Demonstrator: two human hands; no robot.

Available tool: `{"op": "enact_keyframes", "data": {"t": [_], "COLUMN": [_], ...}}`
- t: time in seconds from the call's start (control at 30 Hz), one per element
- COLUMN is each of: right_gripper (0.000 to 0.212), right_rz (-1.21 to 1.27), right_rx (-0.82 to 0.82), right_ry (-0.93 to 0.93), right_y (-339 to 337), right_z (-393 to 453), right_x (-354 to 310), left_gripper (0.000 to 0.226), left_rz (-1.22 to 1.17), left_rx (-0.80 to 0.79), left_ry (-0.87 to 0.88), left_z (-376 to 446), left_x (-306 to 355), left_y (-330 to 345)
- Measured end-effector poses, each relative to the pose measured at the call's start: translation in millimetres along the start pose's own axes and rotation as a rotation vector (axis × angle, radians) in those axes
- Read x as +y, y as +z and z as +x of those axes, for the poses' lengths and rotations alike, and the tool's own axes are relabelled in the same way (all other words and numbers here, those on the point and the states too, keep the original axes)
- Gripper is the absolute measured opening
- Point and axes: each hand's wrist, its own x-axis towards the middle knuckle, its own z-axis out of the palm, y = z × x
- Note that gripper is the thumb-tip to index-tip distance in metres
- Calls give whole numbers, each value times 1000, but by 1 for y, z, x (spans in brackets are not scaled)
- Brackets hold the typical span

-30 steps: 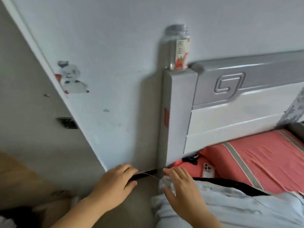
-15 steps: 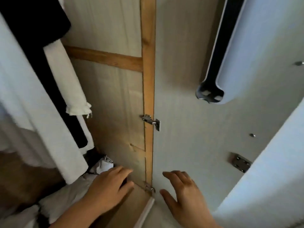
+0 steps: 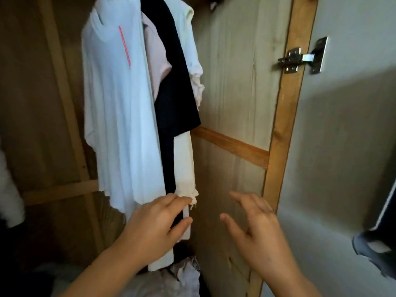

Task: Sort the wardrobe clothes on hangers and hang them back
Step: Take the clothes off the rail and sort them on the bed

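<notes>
Inside the open wardrobe, seen from the head camera, soft clothes hang in a tight bunch at upper centre. Nearest the left is a thin white shirt [image 3: 120, 108] with a narrow pink stripe and a ragged hem; behind it show a pale pink garment [image 3: 157, 61], a dark navy garment [image 3: 174, 91] with a square lower edge, and a cream sleeve [image 3: 185, 168] that ends in a frayed cuff. Their hangers are out of view above the top edge.

Both hands are raised low in the picture and hold nothing. The left hand [image 3: 154, 230] has loosely bent fingers, and its fingertips overlap the frayed cuff; whether they touch it cannot be told. The right hand [image 3: 257, 230] is spread, fingers apart, in front of the pale wood-grain side panel [image 3: 233, 86], with open room between the two hands.

Smooth wooden battens [image 3: 285, 116] frame that panel, one upright and one crossing it. A shiny metal hinge [image 3: 300, 58] joins the upright to the flat grey door [image 3: 342, 146] on the right. A crumpled heap of light fabric [image 3: 184, 275] lies on the wardrobe floor below the clothes.
</notes>
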Motion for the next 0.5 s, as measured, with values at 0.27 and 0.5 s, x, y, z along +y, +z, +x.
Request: {"op": "enact_keyframes", "data": {"t": [0.27,0.5], "right_gripper": [47,20], "right_rz": [228,383], "right_rx": [217,464], "right_ry": [-116,-194], "right_y": [-34,-58], "right_z": [108,201], "right_x": [-49,-88], "left_gripper": [48,52], "left_rz": [151,246], "left_rx": [363,533], "left_ry": [49,142], "left_z": [78,157], "left_x": [-6,-30], "left_y": [-95,-165]}}
